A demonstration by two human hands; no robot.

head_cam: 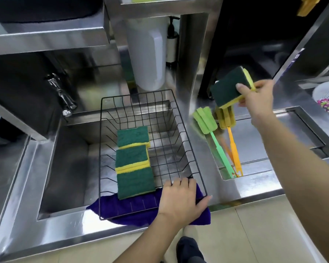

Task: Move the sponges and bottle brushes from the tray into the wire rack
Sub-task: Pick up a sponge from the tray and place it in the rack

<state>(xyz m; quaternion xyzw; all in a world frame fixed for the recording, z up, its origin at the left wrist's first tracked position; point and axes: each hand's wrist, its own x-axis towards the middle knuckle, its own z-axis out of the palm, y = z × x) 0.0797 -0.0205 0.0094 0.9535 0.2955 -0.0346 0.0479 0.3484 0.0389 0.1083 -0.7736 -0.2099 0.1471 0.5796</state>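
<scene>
A black wire rack (180,118) sits over the sink on a purple cloth (133,207). Inside it lie three green-and-yellow sponges (132,160) in a row. My left hand (180,200) grips the rack's near right rim. My right hand (254,99) holds another green-and-yellow sponge (229,88) up in the air, above the steel tray (254,169) on the right. In that tray lie a green bottle brush (209,130) and an orange-handled yellow bottle brush (230,133), heads toward the back.
A chrome tap (62,93) stands left of the rack over the sink (65,168). A white container (146,54) and a pump bottle (172,42) stand behind the rack. A white colander (327,95) sits at far right.
</scene>
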